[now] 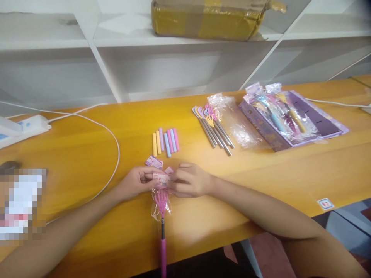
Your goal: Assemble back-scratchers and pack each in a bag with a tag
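A small printed header card [161, 180] is pinched between my left hand [138, 182] and my right hand [189, 180], which meet at its two edges. Below it hangs a clear plastic bag [155, 210] with a pink hand-shaped back scratcher [162, 247] inside; its handle runs past the table's front edge. Just beyond my fingers lie more printed cards [154, 162]. Farther back are several yellow, purple, blue and pink handle sleeves [170, 143] in a loose row. My right fingertips are partly hidden behind the card.
Several metal back scratchers without sleeves [214, 131] lie right of centre, beside empty clear bags [242, 129]. A purple box [269, 135] holds bagged scratchers. A white cable [118, 150] curves from a power strip [27, 129] at left. Behind, a taped carton [205, 19] sits on a shelf.
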Demonstrator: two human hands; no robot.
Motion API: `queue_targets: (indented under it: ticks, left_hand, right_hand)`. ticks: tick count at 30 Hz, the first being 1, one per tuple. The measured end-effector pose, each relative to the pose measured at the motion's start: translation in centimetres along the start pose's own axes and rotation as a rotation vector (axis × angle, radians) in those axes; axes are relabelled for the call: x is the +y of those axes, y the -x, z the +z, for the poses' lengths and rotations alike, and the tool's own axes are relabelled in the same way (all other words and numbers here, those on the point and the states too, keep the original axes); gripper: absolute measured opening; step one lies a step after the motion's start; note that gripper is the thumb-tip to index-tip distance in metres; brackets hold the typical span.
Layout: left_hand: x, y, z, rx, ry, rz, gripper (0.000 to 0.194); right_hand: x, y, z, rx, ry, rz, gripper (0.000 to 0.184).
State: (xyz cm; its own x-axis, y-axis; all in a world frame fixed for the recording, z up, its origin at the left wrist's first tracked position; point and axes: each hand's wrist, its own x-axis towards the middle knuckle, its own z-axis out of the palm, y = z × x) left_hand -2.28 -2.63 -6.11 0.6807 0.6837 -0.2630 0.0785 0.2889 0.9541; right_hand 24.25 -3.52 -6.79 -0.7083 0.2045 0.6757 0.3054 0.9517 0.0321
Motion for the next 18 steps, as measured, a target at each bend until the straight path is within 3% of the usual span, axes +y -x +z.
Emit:
queue_targets:
  ticks: [18]
  left_hand:
    - [-0.37,0.39,-0.39,0.077,-0.059,-0.032,0.035]
  right_hand:
    - [0.71,0.89,0.38,0.015,-0.080,0.095,0.036]
